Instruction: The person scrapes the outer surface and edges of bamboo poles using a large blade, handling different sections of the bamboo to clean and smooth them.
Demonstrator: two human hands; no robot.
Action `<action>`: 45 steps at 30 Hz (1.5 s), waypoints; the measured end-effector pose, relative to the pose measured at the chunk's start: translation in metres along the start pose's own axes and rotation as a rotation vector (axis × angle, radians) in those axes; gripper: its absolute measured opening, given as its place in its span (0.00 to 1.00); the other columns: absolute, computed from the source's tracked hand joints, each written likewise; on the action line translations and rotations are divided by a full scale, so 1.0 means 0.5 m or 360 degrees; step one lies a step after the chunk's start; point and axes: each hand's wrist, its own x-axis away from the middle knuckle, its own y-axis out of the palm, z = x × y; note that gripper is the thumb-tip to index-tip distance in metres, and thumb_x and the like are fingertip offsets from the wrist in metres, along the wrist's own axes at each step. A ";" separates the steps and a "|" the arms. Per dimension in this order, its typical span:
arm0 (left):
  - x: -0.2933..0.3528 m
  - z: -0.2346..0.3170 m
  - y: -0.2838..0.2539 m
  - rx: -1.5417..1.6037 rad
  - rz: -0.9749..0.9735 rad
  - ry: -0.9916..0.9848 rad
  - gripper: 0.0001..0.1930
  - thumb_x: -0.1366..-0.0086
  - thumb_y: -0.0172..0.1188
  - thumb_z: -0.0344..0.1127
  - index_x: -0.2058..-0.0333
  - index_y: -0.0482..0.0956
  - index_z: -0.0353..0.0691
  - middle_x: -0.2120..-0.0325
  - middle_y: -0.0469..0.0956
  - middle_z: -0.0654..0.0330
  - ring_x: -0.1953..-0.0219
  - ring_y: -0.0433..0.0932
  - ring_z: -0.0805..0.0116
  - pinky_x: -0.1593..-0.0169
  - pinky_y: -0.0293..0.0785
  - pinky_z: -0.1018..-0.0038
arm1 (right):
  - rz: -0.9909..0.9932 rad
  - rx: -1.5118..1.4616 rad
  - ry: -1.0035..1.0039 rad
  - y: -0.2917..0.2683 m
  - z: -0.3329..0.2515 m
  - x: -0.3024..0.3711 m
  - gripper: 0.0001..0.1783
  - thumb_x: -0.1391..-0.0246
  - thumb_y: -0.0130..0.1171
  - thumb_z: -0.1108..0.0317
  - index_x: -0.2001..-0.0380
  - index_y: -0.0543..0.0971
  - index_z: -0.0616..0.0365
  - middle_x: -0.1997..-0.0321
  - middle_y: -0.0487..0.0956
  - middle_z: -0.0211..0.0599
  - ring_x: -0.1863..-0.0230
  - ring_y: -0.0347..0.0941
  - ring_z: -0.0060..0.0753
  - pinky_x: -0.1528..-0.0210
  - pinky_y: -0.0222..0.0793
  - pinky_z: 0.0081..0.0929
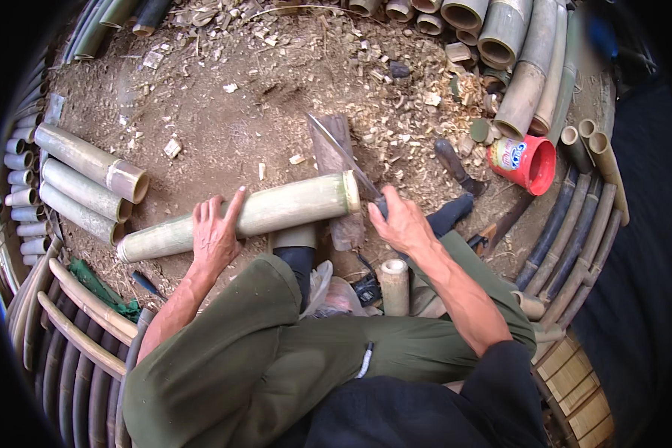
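Fingers first: our left hand (pixel 215 233) lies flat and spread on top of the bamboo tube (pixel 239 216), pressing it down rather than wrapping it. Our right hand (pixel 400 222) is curled tight around the handle of a long knife (pixel 343 155), and the blade slants up and away to the left from the fist.

The tube lies across in front of us, on the dirt ground (pixel 224 127), with its right end propped on a dark wooden block (pixel 334 160). The blade's edge sits right at that pale cut end, touching or just beside the rim; we cannot tell which. Our knees in green trousers (pixel 276 351) fill the lower view.

We judge this to be the trimming step, with the knife working the end of the tube over the block. The next stroke calls for a firm left palm so the round tube does not roll, and a blade kept well away from those spread fingers.

Around us: three cut bamboo pieces (pixel 89 183) lie to the left, thicker bamboo poles (pixel 515 52) are stacked at upper right, a red cup (pixel 526 163) lies on its side near them, and wood chips (pixel 403 112) litter the ground beyond the block.
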 end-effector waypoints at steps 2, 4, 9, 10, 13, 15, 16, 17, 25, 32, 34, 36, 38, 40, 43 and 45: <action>-0.037 -0.025 -0.050 0.0216 -0.0389 -0.0043 0.57 0.63 0.76 0.36 0.30 0.58 0.50 0.48 0.69 0.45 0.44 0.69 0.40 0.37 0.68 0.54 | -0.0005 -0.0050 0.0011 -0.003 -0.004 0.020 0.20 0.38 0.57 0.57 0.52 0.70 0.60 0.73 0.79 0.59 0.69 0.78 0.67 0.66 0.73 0.52; -0.064 -0.082 -0.051 0.0524 -0.0564 0.0044 0.57 0.64 0.76 0.39 0.31 0.59 0.54 0.50 0.71 0.46 0.45 0.70 0.44 0.37 0.68 0.55 | 0.0115 -0.0080 -0.0066 0.009 0.012 0.030 0.17 0.38 0.57 0.58 0.57 0.69 0.60 0.68 0.80 0.61 0.67 0.77 0.68 0.66 0.73 0.56; -0.077 -0.045 -0.086 0.0229 -0.0682 -0.0108 0.55 0.68 0.75 0.38 0.34 0.63 0.58 0.54 0.73 0.51 0.47 0.72 0.48 0.40 0.68 0.55 | 0.0412 -0.0249 -0.0288 -0.018 -0.058 0.053 0.19 0.38 0.58 0.59 0.53 0.71 0.63 0.68 0.80 0.58 0.68 0.80 0.62 0.66 0.76 0.47; -0.066 -0.042 -0.078 0.0169 -0.0560 -0.0115 0.55 0.68 0.75 0.38 0.34 0.64 0.59 0.55 0.73 0.52 0.47 0.72 0.48 0.40 0.69 0.55 | 0.0482 -0.0319 -0.0427 -0.032 -0.091 0.058 0.21 0.38 0.58 0.60 0.51 0.72 0.65 0.71 0.79 0.54 0.70 0.81 0.56 0.68 0.77 0.43; -0.061 -0.039 -0.066 0.0180 -0.0500 -0.0111 0.54 0.68 0.74 0.37 0.35 0.65 0.58 0.57 0.72 0.52 0.48 0.72 0.49 0.42 0.68 0.56 | 0.0776 -0.0329 -0.0737 -0.043 -0.129 0.064 0.19 0.38 0.58 0.61 0.54 0.71 0.67 0.72 0.79 0.50 0.73 0.81 0.52 0.72 0.77 0.44; -0.073 -0.033 -0.075 0.0195 -0.0496 -0.0095 0.54 0.68 0.74 0.37 0.35 0.65 0.58 0.57 0.72 0.52 0.48 0.72 0.48 0.42 0.68 0.56 | 0.0814 -0.0254 -0.0740 0.002 -0.072 0.057 0.18 0.38 0.58 0.62 0.55 0.71 0.67 0.72 0.79 0.50 0.74 0.81 0.53 0.72 0.76 0.45; -0.081 -0.026 -0.081 0.0202 -0.0520 -0.0097 0.54 0.68 0.74 0.36 0.35 0.65 0.58 0.57 0.72 0.52 0.48 0.72 0.48 0.42 0.68 0.56 | 0.0562 0.0173 -0.0478 0.022 -0.022 0.043 0.17 0.38 0.57 0.62 0.57 0.70 0.66 0.73 0.79 0.51 0.75 0.80 0.52 0.73 0.76 0.43; -0.080 -0.027 -0.084 0.0207 -0.0547 -0.0118 0.54 0.68 0.74 0.36 0.35 0.65 0.57 0.57 0.72 0.52 0.47 0.71 0.48 0.42 0.68 0.56 | 0.0359 0.0136 -0.0296 0.008 -0.027 0.035 0.17 0.37 0.57 0.61 0.57 0.70 0.66 0.73 0.79 0.52 0.75 0.81 0.51 0.73 0.76 0.41; -0.049 -0.027 -0.055 0.0139 -0.0376 -0.0148 0.53 0.69 0.74 0.35 0.36 0.67 0.58 0.57 0.71 0.53 0.48 0.71 0.48 0.44 0.68 0.54 | 0.0920 -0.0446 -0.0788 -0.026 -0.114 0.061 0.17 0.38 0.58 0.61 0.57 0.70 0.64 0.73 0.80 0.56 0.73 0.82 0.53 0.75 0.75 0.38; -0.039 -0.025 -0.046 0.0108 -0.0241 -0.0108 0.51 0.67 0.75 0.35 0.37 0.67 0.58 0.56 0.71 0.53 0.49 0.71 0.49 0.44 0.68 0.54 | 0.0356 -0.0197 -0.0292 -0.022 -0.061 0.044 0.18 0.36 0.56 0.57 0.58 0.70 0.64 0.75 0.79 0.55 0.75 0.81 0.52 0.74 0.75 0.44; -0.038 -0.024 -0.037 0.0101 -0.0208 -0.0126 0.51 0.67 0.75 0.36 0.37 0.67 0.58 0.56 0.71 0.53 0.48 0.71 0.49 0.43 0.67 0.54 | 0.0608 -0.0382 -0.0522 -0.041 -0.105 0.050 0.19 0.37 0.58 0.58 0.56 0.71 0.66 0.77 0.78 0.49 0.78 0.79 0.45 0.75 0.75 0.39; -0.038 -0.024 -0.038 0.0079 -0.0185 -0.0128 0.51 0.66 0.76 0.36 0.37 0.67 0.58 0.55 0.71 0.53 0.48 0.71 0.50 0.43 0.67 0.54 | 0.0947 -0.0512 -0.0786 -0.041 -0.123 0.050 0.20 0.38 0.59 0.59 0.55 0.71 0.66 0.77 0.77 0.46 0.80 0.78 0.41 0.76 0.75 0.36; -0.042 -0.024 -0.025 0.0062 -0.0185 -0.0095 0.52 0.66 0.76 0.36 0.36 0.66 0.57 0.55 0.71 0.53 0.48 0.71 0.50 0.43 0.67 0.54 | 0.0798 -0.0067 -0.0654 0.010 -0.036 0.034 0.20 0.40 0.61 0.60 0.55 0.71 0.65 0.74 0.80 0.51 0.77 0.81 0.48 0.74 0.77 0.40; -0.028 -0.022 -0.030 0.0039 -0.0200 -0.0086 0.53 0.66 0.76 0.37 0.35 0.65 0.56 0.54 0.71 0.52 0.47 0.71 0.49 0.41 0.66 0.54 | 0.0231 0.0176 -0.0102 0.020 0.003 0.020 0.17 0.40 0.60 0.60 0.58 0.71 0.63 0.73 0.81 0.56 0.74 0.80 0.59 0.71 0.76 0.49; -0.033 -0.045 -0.026 0.0016 -0.0287 -0.0070 0.57 0.65 0.77 0.38 0.32 0.59 0.53 0.50 0.70 0.50 0.45 0.70 0.44 0.35 0.65 0.53 | 0.0126 -0.0160 -0.0008 0.007 -0.013 0.024 0.18 0.38 0.56 0.57 0.57 0.70 0.62 0.71 0.80 0.62 0.68 0.78 0.67 0.64 0.74 0.55; -0.060 -0.059 -0.059 0.0275 -0.0563 -0.0025 0.57 0.63 0.77 0.42 0.31 0.58 0.51 0.45 0.71 0.47 0.42 0.70 0.43 0.35 0.67 0.55 | 0.0263 -0.0120 -0.0095 0.009 -0.024 0.036 0.20 0.38 0.56 0.56 0.55 0.72 0.64 0.67 0.80 0.63 0.67 0.79 0.66 0.64 0.75 0.52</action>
